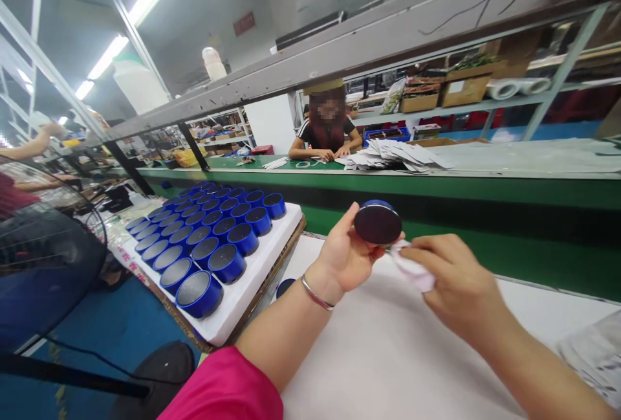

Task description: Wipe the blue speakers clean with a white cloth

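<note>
A round blue canister (377, 222) is held up above the bench, with its dark circular face tilted toward the camera. Its rim looks clean, although fine marks on the face cannot be judged at this resolution. It is cradled in the left hand (347, 255), whose fingers are curled around the side, a grip that appears to keep the face unobstructed. The right hand (460, 284) is nearly closed, with a crumpled white cloth (412, 266) pinched between thumb and fingers just beside the canister's lower edge (contact with the face cannot be confirmed). A white-topped bench (388, 355) lies beneath both hands. To the left, a white foam tray (257, 284) carries similar canisters (208, 232) in close diagonal rows, all upright with dark faces upward, an arrangement that seems to keep them separated. One further blue canister (284, 287) is partly visible beside the tray. A seated co-worker (326, 129) is stationed across the green conveyor (339, 190), beside a pile of papers (392, 154).
</note>
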A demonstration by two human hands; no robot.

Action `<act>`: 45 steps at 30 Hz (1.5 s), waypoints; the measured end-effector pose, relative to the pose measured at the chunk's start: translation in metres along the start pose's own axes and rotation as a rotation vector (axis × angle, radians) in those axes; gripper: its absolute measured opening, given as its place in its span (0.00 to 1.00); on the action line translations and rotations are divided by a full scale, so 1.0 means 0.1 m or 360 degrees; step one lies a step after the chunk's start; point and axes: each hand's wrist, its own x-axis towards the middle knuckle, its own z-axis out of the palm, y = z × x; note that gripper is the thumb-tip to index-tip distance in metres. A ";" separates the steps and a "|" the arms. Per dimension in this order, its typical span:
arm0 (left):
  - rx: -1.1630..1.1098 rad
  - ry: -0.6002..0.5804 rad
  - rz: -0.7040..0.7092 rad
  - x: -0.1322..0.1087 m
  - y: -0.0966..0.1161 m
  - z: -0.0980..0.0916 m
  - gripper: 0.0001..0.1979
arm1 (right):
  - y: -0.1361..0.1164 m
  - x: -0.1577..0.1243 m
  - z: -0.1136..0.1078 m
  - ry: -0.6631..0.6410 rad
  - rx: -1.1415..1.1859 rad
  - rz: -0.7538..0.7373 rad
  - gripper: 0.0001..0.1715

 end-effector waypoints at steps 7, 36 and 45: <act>-0.0125 -0.0130 -0.0123 -0.02 -0.06 0.02 0.27 | -0.09 0.04 -0.24 0.0197 -0.0121 0.0613 0.06; 0.2121 0.0206 0.0550 0.89 0.25 -0.03 0.57 | -0.15 0.25 -0.48 0.0389 0.0132 0.1215 0.10; 0.2654 0.0684 0.0480 1.36 0.34 -0.01 0.26 | -0.16 0.31 -0.53 0.0403 0.0162 0.1204 0.12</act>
